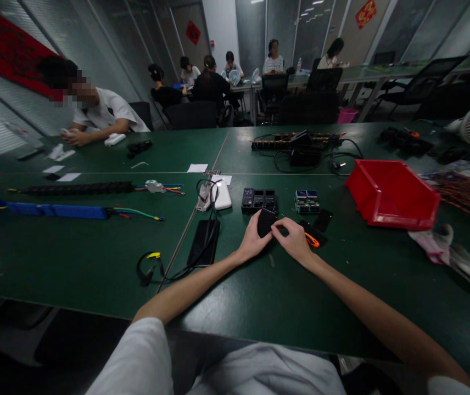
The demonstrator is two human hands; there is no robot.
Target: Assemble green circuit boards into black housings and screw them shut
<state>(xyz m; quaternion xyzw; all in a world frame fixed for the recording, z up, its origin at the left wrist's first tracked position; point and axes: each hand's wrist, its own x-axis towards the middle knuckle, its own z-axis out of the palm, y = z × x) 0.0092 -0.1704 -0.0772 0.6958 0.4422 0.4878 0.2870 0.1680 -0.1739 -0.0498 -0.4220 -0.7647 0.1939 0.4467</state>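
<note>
My left hand [253, 240] is wrapped round a small black rectangular piece [266, 223], whose kind I cannot make out. The thumb and forefinger of my right hand [292, 239] pinch at the near right edge of the same piece. Just beyond it sits a black block with several openings [258, 199]. Farther right is a small stack of green and blue modules [306, 201]. Beside my right hand lie an orange-handled tool [312, 240] and flat black plates [323, 220], one partly under the tool.
A red bin [395, 195] stands on the right, near a glove [436, 244]. Left of my hands are a black phone [203, 243], a white power bank [221, 195] and looped cables. Blue [66, 211] and black wire bundles lie farther left. A person in white sits across the table.
</note>
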